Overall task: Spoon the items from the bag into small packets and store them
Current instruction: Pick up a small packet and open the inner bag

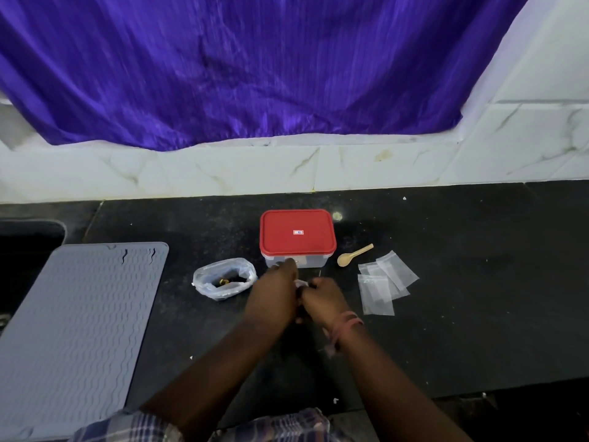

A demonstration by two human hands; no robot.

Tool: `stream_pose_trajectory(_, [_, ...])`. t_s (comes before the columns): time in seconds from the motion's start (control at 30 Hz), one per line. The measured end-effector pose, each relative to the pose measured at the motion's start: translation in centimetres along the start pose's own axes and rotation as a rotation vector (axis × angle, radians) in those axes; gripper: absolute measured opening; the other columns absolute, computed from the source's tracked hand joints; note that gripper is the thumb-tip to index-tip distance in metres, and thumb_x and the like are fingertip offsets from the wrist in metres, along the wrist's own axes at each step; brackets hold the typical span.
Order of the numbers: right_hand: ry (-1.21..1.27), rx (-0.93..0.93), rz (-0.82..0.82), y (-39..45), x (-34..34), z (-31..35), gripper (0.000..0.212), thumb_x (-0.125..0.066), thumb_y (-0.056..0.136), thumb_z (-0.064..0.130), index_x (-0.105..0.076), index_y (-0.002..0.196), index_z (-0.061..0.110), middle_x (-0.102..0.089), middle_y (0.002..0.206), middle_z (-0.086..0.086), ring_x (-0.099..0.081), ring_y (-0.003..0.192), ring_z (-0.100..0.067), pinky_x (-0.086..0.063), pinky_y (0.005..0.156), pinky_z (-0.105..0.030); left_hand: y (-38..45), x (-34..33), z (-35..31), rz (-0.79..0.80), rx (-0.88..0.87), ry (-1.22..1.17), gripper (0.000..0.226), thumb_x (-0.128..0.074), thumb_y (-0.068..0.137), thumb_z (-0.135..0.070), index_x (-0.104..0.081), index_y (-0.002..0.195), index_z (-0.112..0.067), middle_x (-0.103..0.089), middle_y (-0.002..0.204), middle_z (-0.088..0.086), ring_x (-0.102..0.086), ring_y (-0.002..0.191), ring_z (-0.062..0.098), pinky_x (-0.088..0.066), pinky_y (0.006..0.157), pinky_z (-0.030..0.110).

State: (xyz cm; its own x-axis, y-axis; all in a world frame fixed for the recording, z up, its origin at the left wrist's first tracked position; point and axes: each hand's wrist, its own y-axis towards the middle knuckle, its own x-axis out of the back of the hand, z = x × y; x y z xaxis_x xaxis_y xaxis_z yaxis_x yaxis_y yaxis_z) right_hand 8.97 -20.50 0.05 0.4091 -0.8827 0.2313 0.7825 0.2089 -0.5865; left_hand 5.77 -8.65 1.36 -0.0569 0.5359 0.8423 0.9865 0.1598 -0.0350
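A small clear plastic packet (301, 283) is held between the two hands just above the black speckled stone counter (462, 298), in front of the container; only a pale sliver of it is seen between the fingers, and its contents cannot be made out. The left hand (275, 291) is curled over it from the left, and the right hand (323, 298) is closed on it from the right, fingers bent inward; the two hands are touching. A band of pink thread (347, 323) is worn on the right wrist.

Just to the left of the hands, a clear plastic bag with a rolled-down rim (224, 278) is set on the counter, with a few dark and yellowish pieces seen at its bottom. Directly behind the hands, a clear rectangular plastic container with a red lid (298, 236) is placed, its lid shut. To its right a small wooden spoon (353, 255) is laid on the counter, bowl toward the person. Just beyond the spoon, a loose overlapping heap of empty clear packets (384, 280) is spread flat.

Well to the left, a grey ribbed silicone mat (79, 320) is laid over the counter. Behind the counter, a white marble-patterned tiled wall (350, 167) is seen, with a purple curtain (239, 65) hung above it.
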Motion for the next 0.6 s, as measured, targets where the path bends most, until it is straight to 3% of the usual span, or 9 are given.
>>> stream_pose_trajectory(0.1, [0.206, -0.002, -0.096, 0.3, -1.2, 0.6, 0.024, -0.055, 0.088, 0.014, -0.078, 0.087, 0.020, -0.077, 0.085, -0.003, -0.073, 0.088, -0.024, -0.059, 0.087, -0.050, -0.1, -0.3, -0.2, -0.003, -0.131, 0.014, 0.015, -0.059, 0.087, -0.013, -0.051, 0.096, -0.020, -0.062, 0.093, 0.000, -0.062, 0.080, 0.018, -0.053, 0.070, 0.037])
stream_pose_trajectory(0.23, [0.533, -0.040, -0.285, 0.7, -1.3, 0.8, 0.019, -0.058, 0.088, 0.003, -0.074, 0.089, 0.011, -0.076, 0.086, -0.011, -0.072, 0.082, -0.027, -0.061, 0.077, -0.040, 0.0, -0.4, -0.4, 0.020, -0.170, 0.065, 0.022, -0.061, 0.085, -0.013, -0.057, 0.106, -0.018, -0.062, 0.103, 0.002, -0.065, 0.084, 0.021, -0.056, 0.073, 0.040])
stream_pose_trajectory(0.3, [0.465, -0.020, -0.358, 1.1, -1.6, 0.4, 0.007, -0.066, 0.088, 0.010, -0.072, 0.088, 0.012, -0.075, 0.086, -0.010, -0.072, 0.084, -0.028, -0.061, 0.075, -0.040, 0.0, -0.5, -0.5, -0.002, -0.139, 0.055, 0.022, -0.061, 0.085, -0.013, -0.055, 0.105, -0.018, -0.063, 0.104, 0.003, -0.066, 0.083, 0.021, -0.056, 0.072, 0.038])
stream_pose_trajectory(0.4, [0.355, 0.027, -0.299, 1.0, -2.4, 0.3, 0.007, -0.069, 0.085, 0.015, -0.075, 0.083, 0.016, -0.076, 0.083, -0.003, -0.073, 0.084, -0.024, -0.061, 0.081, -0.046, 0.5, 0.1, 0.2, -0.068, -0.039, 0.082, 0.015, -0.054, 0.089, -0.007, -0.057, 0.103, -0.012, -0.065, 0.100, 0.007, -0.067, 0.083, 0.024, -0.050, 0.066, 0.032])
stream_pose_trajectory(0.5, [0.243, 0.124, -0.256, 0.7, -3.3, 0.8, 0.012, -0.065, 0.088, 0.019, -0.076, 0.082, 0.017, -0.076, 0.079, 0.002, -0.073, 0.080, -0.017, -0.060, 0.081, -0.041, 1.1, 1.0, 1.0, -0.098, -0.009, 0.108, 0.014, -0.050, 0.092, -0.005, -0.063, 0.096, -0.011, -0.069, 0.093, 0.010, -0.066, 0.081, 0.026, -0.045, 0.065, 0.033])
stream_pose_trajectory(0.6, [0.126, 0.179, -0.375, 0.8, -3.1, 1.4, 0.012, -0.063, 0.090, 0.017, -0.072, 0.082, 0.017, -0.072, 0.078, 0.003, -0.069, 0.077, -0.015, -0.057, 0.077, -0.034, 0.9, 1.5, 0.5, -0.042, -0.043, 0.115, 0.018, -0.052, 0.093, -0.011, -0.070, 0.093, -0.013, -0.073, 0.091, 0.007, -0.068, 0.084, 0.025, -0.051, 0.074, 0.037])
